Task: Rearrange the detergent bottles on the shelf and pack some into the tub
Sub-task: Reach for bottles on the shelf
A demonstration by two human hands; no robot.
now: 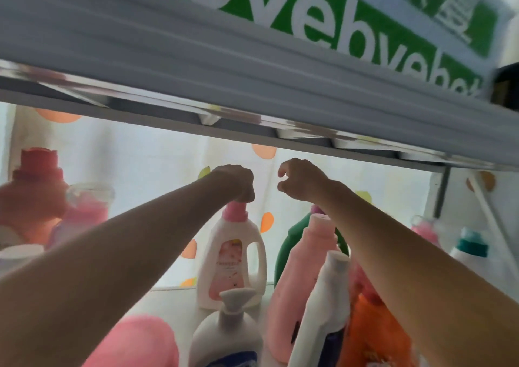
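Crowding the foreground: pump bottle (227,335), pink bottle (303,268). Left hand (236,182) clamping pink cap of white handled bottle (231,257), standing upright at shelf (174,302) rear. Right hand (300,180) hovering loose, fingers apart, gripping nothing. Risking cap-only slip, or toppling neighbours while lifting out.

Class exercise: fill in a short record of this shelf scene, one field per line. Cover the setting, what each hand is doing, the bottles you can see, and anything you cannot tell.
Setting: shelf crowded with detergent bottles, another shelf above
Left hand: closed on the pink cap of the white handled bottle
Right hand: fingers curled, holding nothing, above the pink bottle
Behind the pink bottle: green bottle
Front: white pump bottle
Far left: red-capped bottle, blurred
Backdrop: white curtain with coloured spots
Cannot tell: tub not in view
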